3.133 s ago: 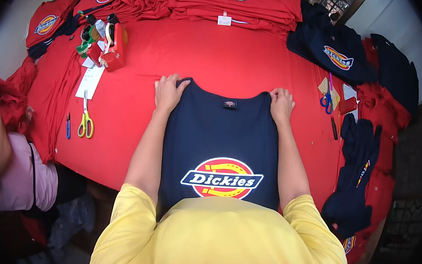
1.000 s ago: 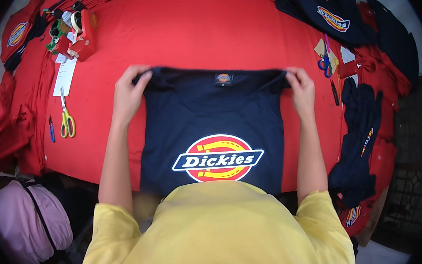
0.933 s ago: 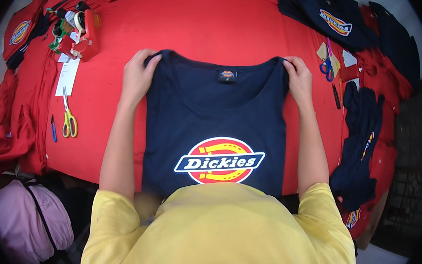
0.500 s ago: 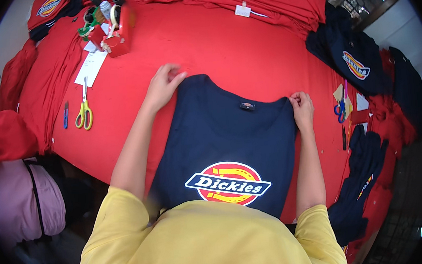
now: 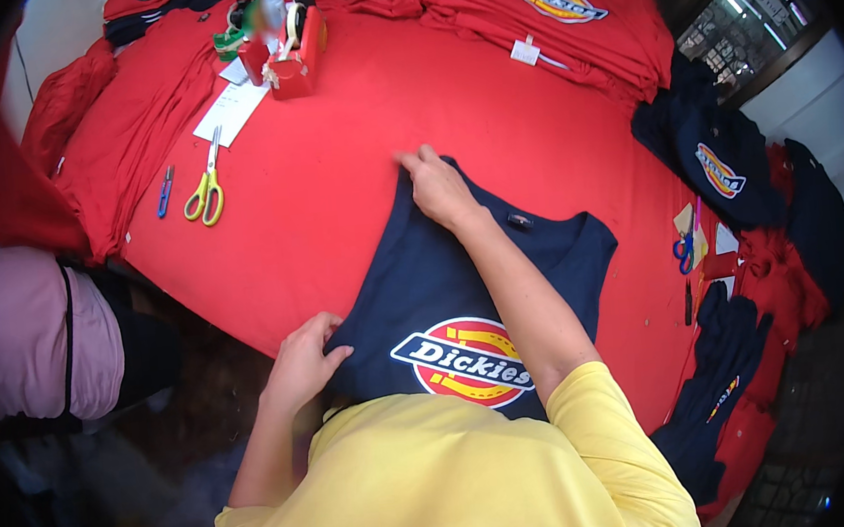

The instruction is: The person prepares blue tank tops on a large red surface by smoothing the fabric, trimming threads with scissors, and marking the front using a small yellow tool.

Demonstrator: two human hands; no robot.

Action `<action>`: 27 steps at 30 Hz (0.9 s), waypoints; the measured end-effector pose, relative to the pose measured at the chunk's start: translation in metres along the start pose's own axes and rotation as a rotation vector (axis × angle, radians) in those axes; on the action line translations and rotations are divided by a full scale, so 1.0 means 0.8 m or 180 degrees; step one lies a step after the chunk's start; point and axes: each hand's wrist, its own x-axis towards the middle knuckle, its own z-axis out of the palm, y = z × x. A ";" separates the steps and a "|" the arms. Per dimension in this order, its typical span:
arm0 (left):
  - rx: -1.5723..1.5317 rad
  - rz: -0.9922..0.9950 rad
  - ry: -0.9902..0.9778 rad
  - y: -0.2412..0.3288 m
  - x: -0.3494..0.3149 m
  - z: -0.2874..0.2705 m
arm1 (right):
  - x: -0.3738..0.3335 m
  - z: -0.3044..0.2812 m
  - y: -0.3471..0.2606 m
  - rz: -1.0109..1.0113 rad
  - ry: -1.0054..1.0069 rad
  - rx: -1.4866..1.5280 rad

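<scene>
A navy sleeveless shirt [image 5: 385,297] with a printed oval emblem lies on the red-covered table in front of me, its neckline away from me. My right hand [image 5: 439,190] reaches across the shirt and closes on its left shoulder. Lower down, my left hand [image 5: 300,361] grips the left side edge, thumb on top. The lower part of the shirt is hidden by my yellow-sleeved body.
Yellow-handled scissors [image 5: 204,197], a blue cutter [image 5: 166,192], paper [image 5: 231,113] and a red tape dispenser [image 5: 295,69] lie at the left. Red shirts [image 5: 562,30] are piled behind; navy garments [image 5: 696,129] lie right. A person in pink [image 5: 21,329] stands left.
My right hand has moved from the shirt's right shoulder across to its left shoulder. My left hand has come down from that shoulder to the side edge. A red garment is raised beside the other person.
</scene>
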 end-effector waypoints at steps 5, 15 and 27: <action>-0.0144 0.0969 -0.0114 0.009 -0.026 0.028 | -0.090 -0.084 0.016 -0.0369 0.0695 0.0536; 0.0567 0.1880 -0.1709 0.034 -0.015 0.085 | -0.329 -0.007 -0.029 0.0614 0.1220 0.0909; 0.0796 0.1547 -0.0418 0.010 -0.012 0.032 | -0.335 0.039 -0.025 0.0069 0.1329 -0.0099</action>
